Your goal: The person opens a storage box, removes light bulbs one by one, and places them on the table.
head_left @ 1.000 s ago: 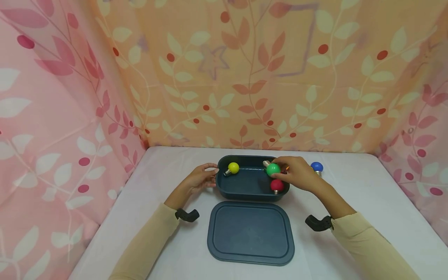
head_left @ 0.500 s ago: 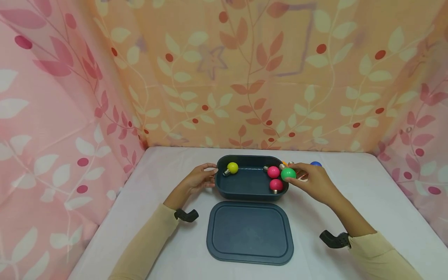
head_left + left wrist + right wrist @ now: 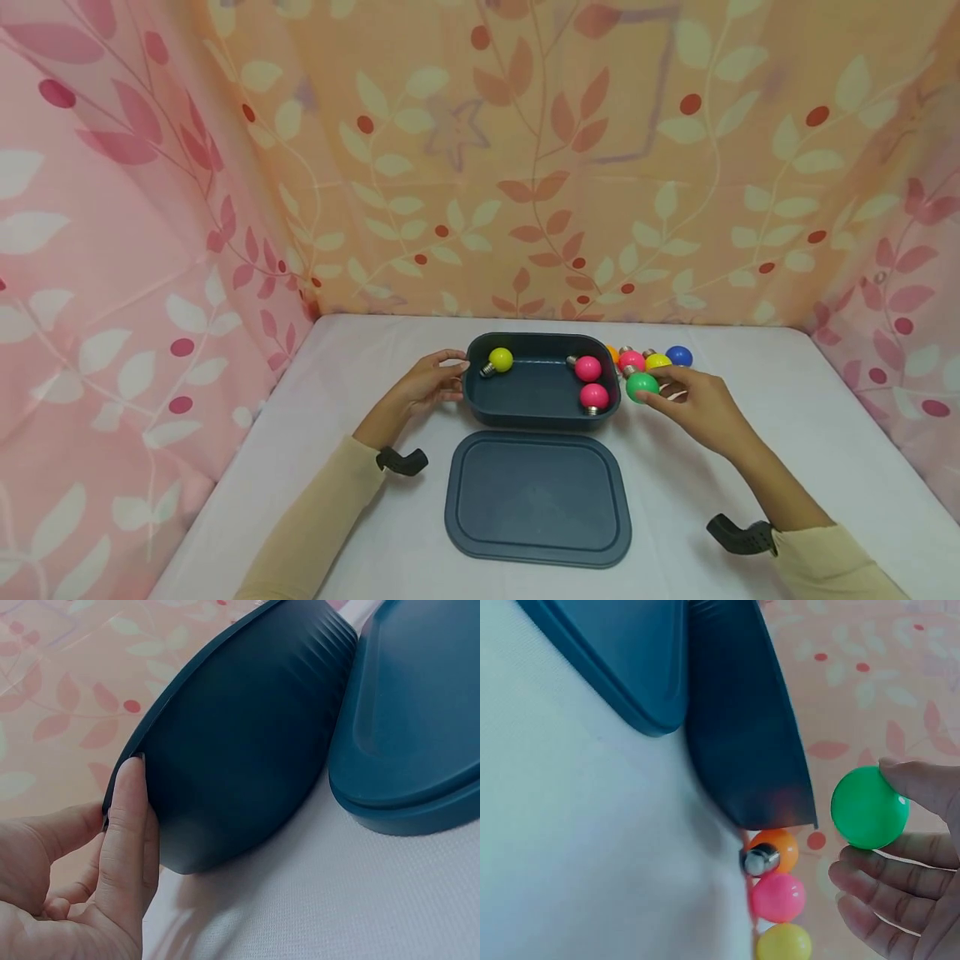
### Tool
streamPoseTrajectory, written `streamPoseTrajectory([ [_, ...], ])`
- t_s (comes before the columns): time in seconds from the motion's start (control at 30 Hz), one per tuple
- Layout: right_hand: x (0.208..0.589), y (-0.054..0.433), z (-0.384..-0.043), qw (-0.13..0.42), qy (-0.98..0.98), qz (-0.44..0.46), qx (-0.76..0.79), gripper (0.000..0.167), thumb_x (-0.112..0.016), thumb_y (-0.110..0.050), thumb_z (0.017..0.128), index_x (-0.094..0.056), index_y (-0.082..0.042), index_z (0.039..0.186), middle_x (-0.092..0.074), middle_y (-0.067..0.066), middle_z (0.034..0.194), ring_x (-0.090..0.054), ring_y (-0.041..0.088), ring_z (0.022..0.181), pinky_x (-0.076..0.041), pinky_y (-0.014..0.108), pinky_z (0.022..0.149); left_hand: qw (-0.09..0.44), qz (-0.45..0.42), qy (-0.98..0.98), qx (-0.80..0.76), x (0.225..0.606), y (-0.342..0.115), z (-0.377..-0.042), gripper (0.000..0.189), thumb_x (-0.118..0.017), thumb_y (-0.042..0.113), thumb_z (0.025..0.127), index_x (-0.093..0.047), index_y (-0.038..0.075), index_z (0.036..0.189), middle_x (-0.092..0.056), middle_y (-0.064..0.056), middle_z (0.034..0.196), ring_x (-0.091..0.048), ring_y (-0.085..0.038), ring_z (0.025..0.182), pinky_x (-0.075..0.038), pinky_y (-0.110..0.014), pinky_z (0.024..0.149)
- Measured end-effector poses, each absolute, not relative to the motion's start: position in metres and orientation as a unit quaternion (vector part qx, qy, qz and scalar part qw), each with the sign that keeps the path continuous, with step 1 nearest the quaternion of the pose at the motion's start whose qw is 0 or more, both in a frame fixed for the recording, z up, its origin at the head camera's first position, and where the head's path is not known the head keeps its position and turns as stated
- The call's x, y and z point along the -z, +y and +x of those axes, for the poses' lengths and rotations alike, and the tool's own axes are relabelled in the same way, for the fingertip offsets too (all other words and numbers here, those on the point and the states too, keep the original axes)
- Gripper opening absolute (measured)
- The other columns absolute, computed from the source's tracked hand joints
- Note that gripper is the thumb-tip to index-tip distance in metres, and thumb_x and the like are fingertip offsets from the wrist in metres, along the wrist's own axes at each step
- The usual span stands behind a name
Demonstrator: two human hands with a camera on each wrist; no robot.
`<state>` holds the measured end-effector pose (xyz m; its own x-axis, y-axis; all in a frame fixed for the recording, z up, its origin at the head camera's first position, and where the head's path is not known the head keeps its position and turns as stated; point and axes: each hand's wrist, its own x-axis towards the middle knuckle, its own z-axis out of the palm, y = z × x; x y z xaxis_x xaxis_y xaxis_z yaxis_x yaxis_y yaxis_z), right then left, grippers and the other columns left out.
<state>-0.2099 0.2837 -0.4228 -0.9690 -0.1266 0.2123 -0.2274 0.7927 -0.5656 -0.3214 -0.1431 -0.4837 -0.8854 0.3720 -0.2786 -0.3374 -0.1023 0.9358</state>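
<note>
My right hand (image 3: 697,408) pinches a green light bulb (image 3: 642,387) between thumb and fingers, just right of the box; in the right wrist view the green bulb (image 3: 869,808) shows beyond the box's end. My left hand (image 3: 427,383) touches the left end of the dark blue box (image 3: 536,421), its fingertips at the rim and outer wall in the left wrist view. Inside the box lie a yellow bulb (image 3: 500,359) at the left and two pink bulbs, one (image 3: 588,368) above the other (image 3: 593,396), at the right.
Right of the box several bulbs lie close together: orange (image 3: 612,353), pink (image 3: 632,360), yellow (image 3: 658,360) and blue (image 3: 679,356). The box's lid (image 3: 537,500) lies flat in front of it on the white cloth (image 3: 360,533). Patterned curtains (image 3: 420,167) surround the table.
My right hand has lifted the green bulb from over the box's right end and carried it right, past the rim. The bulbs behind it have come into view. My left hand stays put.
</note>
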Motion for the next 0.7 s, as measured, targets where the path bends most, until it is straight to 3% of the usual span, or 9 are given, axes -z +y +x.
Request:
streamPoseTrajectory([
  [0.23,0.438,0.290,-0.214,0.058,-0.948,0.083,-0.302,0.056,-0.081,-0.040,0.087,-0.069,0.003,0.121,-0.071,0.011,0.097,-0.067,0.024,0.086,-0.058,0.031,0.068,0.238,0.014,0.627,-0.741,0.483,-0.143,-0.321,0.033,-0.062,0.010,0.102,-0.051,0.004,0.133,-0.062,-0.005,0.085,-0.064,-0.012,0.064,-0.061,-0.024,0.057],
  [0.5,0.458,0.290,-0.220,0.039,-0.947,0.088,-0.306,0.042,-0.084,-0.030,0.086,-0.072,-0.002,0.115,-0.071,0.005,0.094,-0.065,0.020,0.083,-0.055,0.027,0.065,0.239,0.008,0.632,-0.737,0.482,-0.143,-0.320,0.034,-0.063,0.010,0.102,-0.051,0.005,0.134,-0.064,-0.004,0.084,-0.065,-0.012,0.065,-0.061,-0.025,0.058],
  [0.7,0.468,0.287,-0.224,0.026,-0.945,0.076,-0.316,0.044,-0.084,-0.028,0.084,-0.072,0.001,0.115,-0.072,0.008,0.094,-0.066,0.021,0.083,-0.056,0.025,0.064,0.241,0.012,0.630,-0.738,0.482,-0.144,-0.320,0.034,-0.063,0.010,0.102,-0.051,0.004,0.133,-0.065,-0.005,0.084,-0.065,-0.012,0.065,-0.061,-0.025,0.058],
])
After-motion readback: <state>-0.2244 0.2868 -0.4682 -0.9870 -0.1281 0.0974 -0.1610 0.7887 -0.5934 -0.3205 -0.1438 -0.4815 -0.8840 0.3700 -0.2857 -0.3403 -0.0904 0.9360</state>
